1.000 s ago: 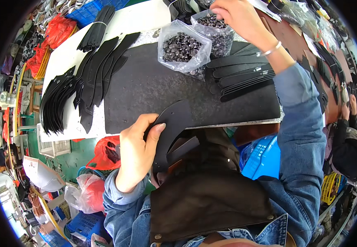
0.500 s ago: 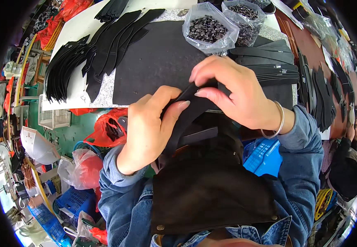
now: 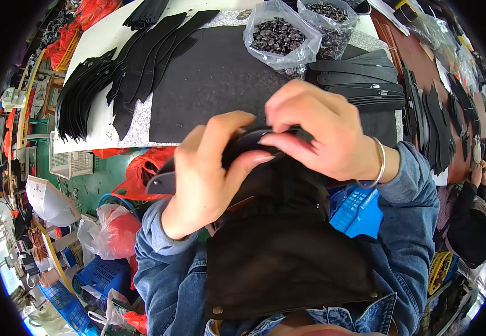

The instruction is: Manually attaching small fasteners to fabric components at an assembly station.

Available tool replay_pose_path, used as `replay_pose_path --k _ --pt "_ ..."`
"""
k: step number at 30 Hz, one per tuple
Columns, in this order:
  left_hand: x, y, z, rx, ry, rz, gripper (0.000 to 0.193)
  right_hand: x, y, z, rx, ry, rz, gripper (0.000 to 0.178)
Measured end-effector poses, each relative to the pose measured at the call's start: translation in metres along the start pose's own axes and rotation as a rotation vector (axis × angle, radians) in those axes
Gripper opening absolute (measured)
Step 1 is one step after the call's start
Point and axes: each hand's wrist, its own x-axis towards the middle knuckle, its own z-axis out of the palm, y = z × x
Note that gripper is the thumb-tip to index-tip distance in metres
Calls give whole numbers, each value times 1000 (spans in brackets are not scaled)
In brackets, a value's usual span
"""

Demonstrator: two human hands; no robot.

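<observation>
A curved black strap [image 3: 163,182] is held over the near edge of the table, in front of my body. My left hand [image 3: 201,173] grips its middle between thumb and fingers, and a rounded end with small holes sticks out past the wrist side. My right hand [image 3: 324,126] pinches the strap farther along; blur and the fingers hide exactly what lies at the fingertips. Beyond the hands is a black mat [image 3: 206,84] on the table. An open clear bag [image 3: 310,53] of small, shiny dark pieces stands past my right hand, with a second such bag [image 3: 330,36] behind it.
Black strips [image 3: 86,95] lie fanned out at the table's left, and a stack of straps [image 3: 366,95] sits at its right. A red bag [image 3: 142,173] and a white basket [image 3: 69,157] are below left. A blue basket [image 3: 358,213] is by my right elbow. Another person [image 3: 473,224] works at far right.
The strap has been turned in my hands, so its holed end now points out to the left. My hands have moved slightly apart at the fingertips, the right one a little rightward.
</observation>
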Motion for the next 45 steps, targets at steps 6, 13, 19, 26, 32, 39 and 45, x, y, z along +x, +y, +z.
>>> replay_pose_path --k 6,13,19,26,32,39,45 --pt "-3 -7 -6 -20 -16 -8 18 -4 17 -9 1334 -12 268 75" --pt "-10 -10 -4 -21 -59 -34 18 -15 18 -9 1665 -125 112 118" --pt "-8 -5 -4 22 -73 -17 17 -16 9 -17 1554 -137 196 99" --pt "-8 -11 -4 136 -76 79 13 16 60 -41 -220 30 302 12" --pt "-10 -18 -2 219 -115 -25 12 46 116 -23 -1156 -486 49 12" --pt "-13 -25 -3 144 -124 -49 13 55 133 -12 -1031 -515 35 13" --pt "-13 -26 -1 81 -76 3 15 50 120 -22 -793 -242 62 14"
